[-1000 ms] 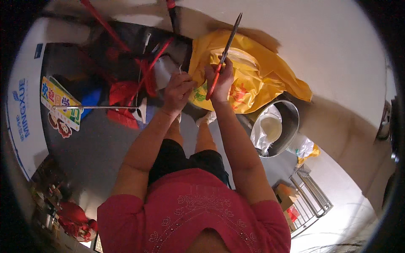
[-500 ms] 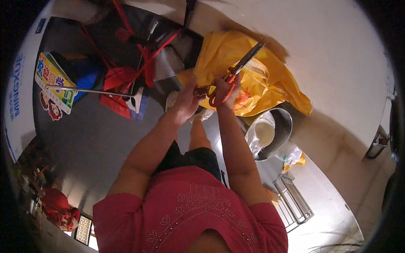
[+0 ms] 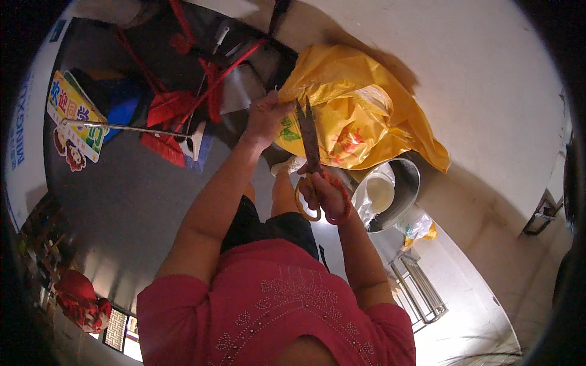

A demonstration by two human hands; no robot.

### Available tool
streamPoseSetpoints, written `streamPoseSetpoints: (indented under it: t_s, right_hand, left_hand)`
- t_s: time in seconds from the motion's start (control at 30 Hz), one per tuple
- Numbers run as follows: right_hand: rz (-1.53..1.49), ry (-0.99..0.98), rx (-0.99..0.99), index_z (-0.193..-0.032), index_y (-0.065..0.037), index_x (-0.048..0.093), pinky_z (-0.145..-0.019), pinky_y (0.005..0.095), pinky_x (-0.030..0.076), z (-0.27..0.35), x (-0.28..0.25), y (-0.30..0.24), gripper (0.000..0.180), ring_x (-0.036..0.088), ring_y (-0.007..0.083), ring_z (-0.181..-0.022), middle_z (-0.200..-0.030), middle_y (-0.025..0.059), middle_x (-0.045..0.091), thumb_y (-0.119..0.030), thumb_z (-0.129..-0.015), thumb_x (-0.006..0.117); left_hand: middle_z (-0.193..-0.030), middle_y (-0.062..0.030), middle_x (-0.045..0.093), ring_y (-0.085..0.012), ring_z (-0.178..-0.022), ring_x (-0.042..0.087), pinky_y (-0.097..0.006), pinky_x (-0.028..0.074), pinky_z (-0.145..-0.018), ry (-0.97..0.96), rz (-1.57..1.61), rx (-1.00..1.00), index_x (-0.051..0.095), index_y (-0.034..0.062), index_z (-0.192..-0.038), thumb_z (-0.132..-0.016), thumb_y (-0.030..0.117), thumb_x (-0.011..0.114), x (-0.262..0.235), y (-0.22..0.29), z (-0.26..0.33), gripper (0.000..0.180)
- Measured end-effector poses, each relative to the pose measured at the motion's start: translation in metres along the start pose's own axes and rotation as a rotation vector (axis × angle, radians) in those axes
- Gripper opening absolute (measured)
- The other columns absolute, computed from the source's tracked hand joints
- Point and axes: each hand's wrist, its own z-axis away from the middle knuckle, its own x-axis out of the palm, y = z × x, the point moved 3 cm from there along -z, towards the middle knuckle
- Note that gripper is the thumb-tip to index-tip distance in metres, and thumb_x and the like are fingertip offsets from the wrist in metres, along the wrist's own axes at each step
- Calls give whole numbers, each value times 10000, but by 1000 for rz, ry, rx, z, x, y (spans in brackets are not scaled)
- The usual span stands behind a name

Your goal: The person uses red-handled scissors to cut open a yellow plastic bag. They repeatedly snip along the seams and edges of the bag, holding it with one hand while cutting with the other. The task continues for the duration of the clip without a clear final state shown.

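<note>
My right hand is closed around the handles of a pair of scissors, one loop red and the other yellowish. Their dark blades point away from me and stand slightly apart. Farther forward and to the left, my left hand pinches the near left edge of a large yellow plastic sack; its fingertips are partly hidden. The sack lies crumpled in front of me, with red and green printing on its side. The scissor tips lie in front of the sack, right of my left hand.
At the right, a metal pot holds a whitish bowl and a plastic bag. A metal rack stands nearer. Red brooms and dustpans and a long-handled squeegee are at the left, beside a colourful sign.
My right hand has drawn back toward me with the scissors, which have turned upright and opened. My left hand has moved forward and slightly left, to the sack's edge.
</note>
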Motion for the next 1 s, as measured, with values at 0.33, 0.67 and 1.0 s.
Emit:
streamPoseSetpoints:
  t_s: [0.33,0.67,1.0]
  right_hand:
    - [-126,-64,-14,-1110,-84,511,-409,199,283,0,11,-1,328,378,77,-459,-662,21,487,-351,-942,423]
    - [-341,-241,36,-1131,-85,466,-402,206,261,-7,8,-6,392,333,87,-446,-627,18,408,-419,-934,412]
    - [-486,-292,132,-1129,-103,466,-395,197,270,1,13,-17,415,340,71,-461,-657,17,420,-458,-916,436]
  left_hand:
    - [-901,-10,611,-84,-808,570,-237,457,-734,-23,-199,85,621,16,-928,-814,10,606,-5,3,-3,115]
    - [-893,10,605,-87,-833,567,-224,447,-749,-29,-161,93,650,10,-954,-812,10,621,-7,3,-2,144]
    - [-1009,-17,590,-117,-958,554,-257,419,-854,-64,-205,112,648,2,-1026,-820,-30,590,-9,4,-2,217]
